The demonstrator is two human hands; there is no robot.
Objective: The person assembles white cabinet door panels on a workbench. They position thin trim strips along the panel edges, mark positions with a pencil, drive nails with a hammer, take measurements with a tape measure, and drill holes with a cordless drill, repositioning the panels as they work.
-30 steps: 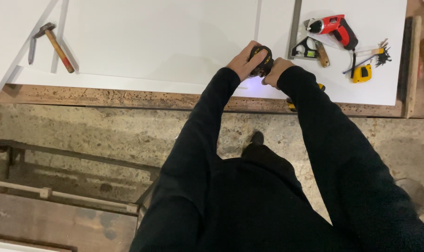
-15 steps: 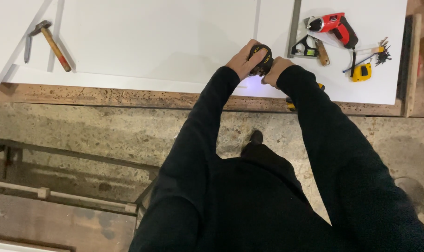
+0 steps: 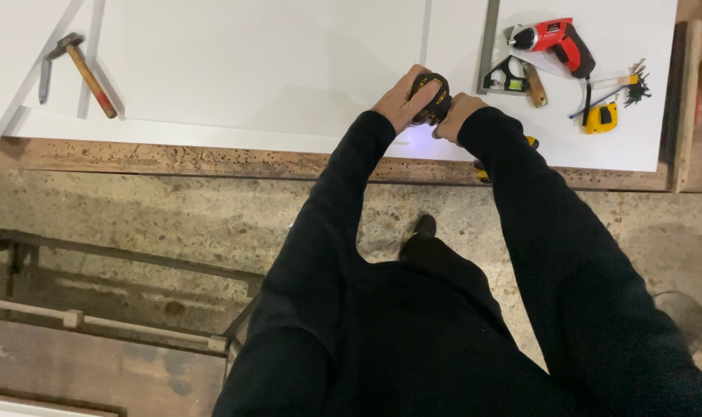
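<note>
Left hand (image 3: 401, 99): wrapped around the left side of a black and yellow power tool (image 3: 432, 97), fingers curled over its top, gripping it.
Right hand (image 3: 453, 116): closed on the same tool from the right and lower side (its fingertips are hidden behind the tool body).
Black and yellow power tool: held between both hands over the near edge of the white panel (image 3: 266, 69), at about 12 o'clock from the person's body; a bluish glow shows on the panel just below it. Which kind of tool it is cannot be told.
White panel: lies flat across the top of the view, its near edge resting on a worn wooden board (image 3: 181, 158).
Red cordless screwdriver (image 3: 556, 38): on the panel at 1 o'clock from the hands, well apart from them.
Combination square (image 3: 499, 66): just to the right of the hands, its metal blade running up toward 12 o'clock.
Yellow tape measure (image 3: 602, 117): at 3 o'clock from the hands, near the panel's right edge.
Hammer (image 3: 88, 66): at 9 o'clock, far left on the panel, wooden handle pointing down-right.
Sleeves: black, both arms stretched forward.
</note>
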